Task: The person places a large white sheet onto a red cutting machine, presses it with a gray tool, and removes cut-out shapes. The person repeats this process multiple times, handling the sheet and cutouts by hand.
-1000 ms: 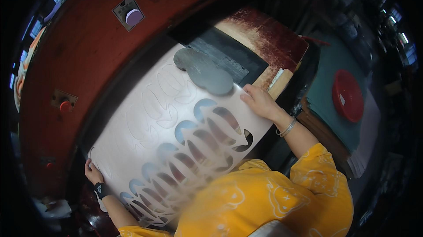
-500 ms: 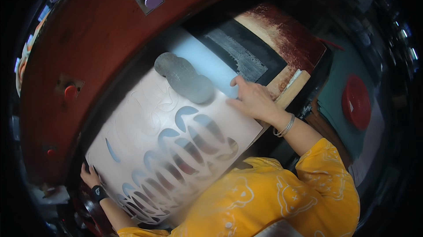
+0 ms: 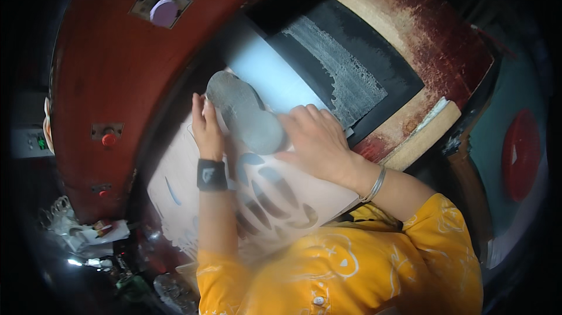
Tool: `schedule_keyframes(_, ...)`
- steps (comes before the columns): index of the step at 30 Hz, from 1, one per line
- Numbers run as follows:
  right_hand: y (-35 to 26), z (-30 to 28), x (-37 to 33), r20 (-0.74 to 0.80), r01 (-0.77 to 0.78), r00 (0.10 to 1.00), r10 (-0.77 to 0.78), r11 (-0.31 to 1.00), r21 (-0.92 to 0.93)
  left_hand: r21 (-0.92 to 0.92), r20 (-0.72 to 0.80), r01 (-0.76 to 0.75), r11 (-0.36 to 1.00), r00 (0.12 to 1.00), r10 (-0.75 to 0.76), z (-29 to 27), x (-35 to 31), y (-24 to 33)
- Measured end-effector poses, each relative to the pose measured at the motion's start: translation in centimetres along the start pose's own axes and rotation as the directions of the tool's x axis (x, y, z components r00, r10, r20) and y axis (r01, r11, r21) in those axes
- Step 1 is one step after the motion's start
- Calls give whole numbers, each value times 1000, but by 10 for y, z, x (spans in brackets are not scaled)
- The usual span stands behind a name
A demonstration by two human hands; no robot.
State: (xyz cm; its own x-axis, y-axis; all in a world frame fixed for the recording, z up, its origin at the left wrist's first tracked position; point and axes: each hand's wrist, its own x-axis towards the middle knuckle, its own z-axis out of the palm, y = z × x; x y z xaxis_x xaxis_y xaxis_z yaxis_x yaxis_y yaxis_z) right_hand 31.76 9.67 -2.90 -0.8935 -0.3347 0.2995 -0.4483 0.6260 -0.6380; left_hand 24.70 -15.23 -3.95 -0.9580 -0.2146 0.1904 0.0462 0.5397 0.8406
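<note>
While both forearms come up from the lower edge, the scene breaks down as follows.

Left hand: the left hand (image 3: 206, 125) lies flat and unclenched, fingers together and pointing away from the person, pressed on the pale sheet; it grasps nothing. A black wristband (image 3: 211, 175) sits on its wrist.

Right hand: the right hand (image 3: 316, 142) is spread open, palm down, fingers reaching toward the left hand; its fingertips (image 3: 288, 120) touch the right edge of the grey sole piece. It presses rather than grips. A thin silver bangle (image 3: 374, 185) circles its wrist.

Sole piece: the grey, shoe-sole-shaped flat cut-out (image 3: 246, 113) lies between the two hands, touching both, its far end just beyond the left fingertips.

Sheet: the large pale beige sheet with rows of sole-shaped cut-out holes (image 3: 275, 195) lies under both hands and runs back toward the person; the holes show bluish and dark beneath the right wrist.

Press bed: the light blue flat surface (image 3: 266, 75) shows just beyond the hands, with a black mat with a grey worn patch (image 3: 351, 75) farther out to the right.

Machine: the curved red metal housing (image 3: 117, 69) rises to the left of the left hand, bearing a round lilac button (image 3: 164, 12) and a small red knob (image 3: 108, 138).

Clothing: yellow patterned sleeves (image 3: 374, 256) cover the arms nearest the person.
</note>
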Motion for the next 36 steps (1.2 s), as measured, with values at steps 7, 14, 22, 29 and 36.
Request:
schedule_keyframes(7, 5, 8, 3, -35, 15, 999, -15, 1000, 14, 12, -44, 83, 996, 996, -82, 21, 24, 0)
schedule_keyframes(14, 7, 3, 2, 55, 23, 998, -25, 999, 31, 22, -88, 71, 997, 994, -68, 20, 16, 8)
schedule_keyframes(22, 8, 8, 0, -32, 3, 999, 0, 997, 79, -134, -56, 67, 989, 996, -75, 18, 14, 0)
schedule_keyframes(29, 8, 2, -1, -2, 11, 1000, -11, 997, 79, -93, -40, 74, 993, 996, -78, 15, 15, 1)
schedule_keyframes(36, 17, -11, -10, -49, 18, 999, -8, 976, 215, -45, 24, 75, 996, 997, -74, 4, 19, -1)
